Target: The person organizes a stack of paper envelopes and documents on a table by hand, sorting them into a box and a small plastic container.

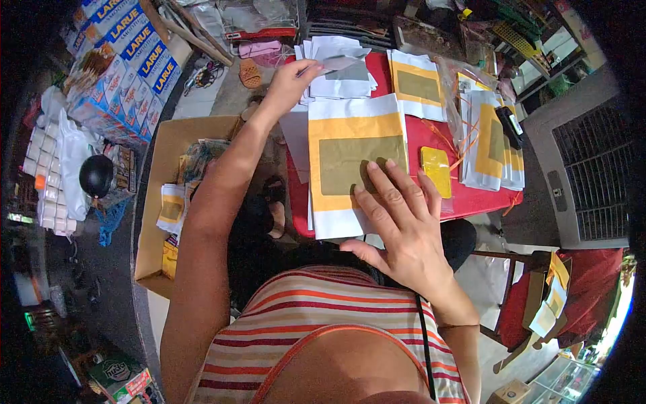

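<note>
My right hand (404, 225) lies with spread fingers on a flat paper bag (356, 161) printed in white, orange and olive. More paper edges show beneath that bag. Beyond it, my left hand (294, 82) pinches a thin, pale, translucent-looking sheet (341, 63) between thumb and fingers. The sheet is held over a loose pile of white papers (333, 46) at the table's far side. A small yellow packet (436, 172) sits to the right of the bag.
Similar bags (417, 86) lie on the red table (437, 137), with another stack (481, 141) under a black object (509, 125) at right. An open cardboard box (151, 249) stands left of my legs. Beer cartons (124, 94) are piled further left. A chair (585, 303) is at right.
</note>
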The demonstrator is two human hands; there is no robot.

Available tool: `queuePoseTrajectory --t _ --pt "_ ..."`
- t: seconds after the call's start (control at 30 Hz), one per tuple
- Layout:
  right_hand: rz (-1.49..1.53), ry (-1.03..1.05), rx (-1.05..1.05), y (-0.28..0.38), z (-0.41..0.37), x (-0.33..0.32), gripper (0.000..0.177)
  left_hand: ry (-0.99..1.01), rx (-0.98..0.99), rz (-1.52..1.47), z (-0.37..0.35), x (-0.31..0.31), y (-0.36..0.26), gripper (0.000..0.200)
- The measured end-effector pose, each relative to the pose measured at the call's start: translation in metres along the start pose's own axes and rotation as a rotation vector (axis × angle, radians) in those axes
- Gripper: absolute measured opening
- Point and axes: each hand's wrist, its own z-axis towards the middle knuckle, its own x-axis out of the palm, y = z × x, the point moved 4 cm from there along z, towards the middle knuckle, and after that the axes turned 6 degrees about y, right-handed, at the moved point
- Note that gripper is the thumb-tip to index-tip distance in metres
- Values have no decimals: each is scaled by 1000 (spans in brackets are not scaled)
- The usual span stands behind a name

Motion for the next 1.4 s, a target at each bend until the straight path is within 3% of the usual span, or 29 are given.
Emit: queuePoseTrajectory --t 0.07,0.13,0.23,0.3,0.37,0.43,0.5,0.53,0.57,0.63,0.7,0.73,0.8,0.83,0.9,1.0,1.1,1.23,1.3,1.33,1.4 --pt "-3 -1 -4 0 0 -1 67 -31 32 -71 2 -2 10 26" --pt "8 -6 -2 -1 -1 -1 66 -225 -118 -537 -11 -8 -10 26" --pt "40 -4 5 -5 -2 1 66 -330 -8 -599 -35 -27 -62 27" --pt "49 1 13 -6 -2 1 66 -389 207 -449 -58 -41 -101 26" --pt "59 9 20 -9 -3 1 65 -456 110 18 -102 -43 -162 20" --pt "93 -4 0 -11 -4 1 56 -369 408 412 -136 -29 -193 15" --pt "117 -45 -15 -18 -10 4 47 -148 809 688 -150 -1 -231 16" --pt "140 -86 -33 -22 -13 3 38 -3 727 741 -159 14 -238 20" --pt "367 -165 6 -29 -13 -1 35 140 642 791 -166 27 -241 25" --pt "388 -311 253 -57 -15 -6 25 210 642 827 -172 42 -233 22" --pt "201 -477 305 -98 -3 -7 16 288 643 858 -178 53 -223 19" --pt "19 -441 261 -123 9 -2 19 272 647 872 -179 55 -219 18" --pt "-122 -333 265 -170 33 29 37 258 661 888 -182 59 -216 17" --pt "-123 -339 266 -193 44 47 37 246 659 888 -183 61 -216 18" --pt "-413 -296 91 -219 64 85 58 231 657 893 -186 62 -217 19" --pt "-375 -175 136 -247 79 114 67 247 631 888 -188 60 -217 22" --pt "-334 -53 180 -256 81 123 57 280 621 883 -195 57 -215 26" --pt "-368 -81 100 -247 71 112 48 359 603 827 -200 62 -207 37" --pt "-46 -7 261 -254 69 106 42 392 565 737 -200 62 -207 43" --pt "-51 -3 258 -255 69 103 42 426 520 684 -198 61 -210 49" --pt "339 -145 472 -272 62 96 28 454 476 630 -193 57 -215 56"
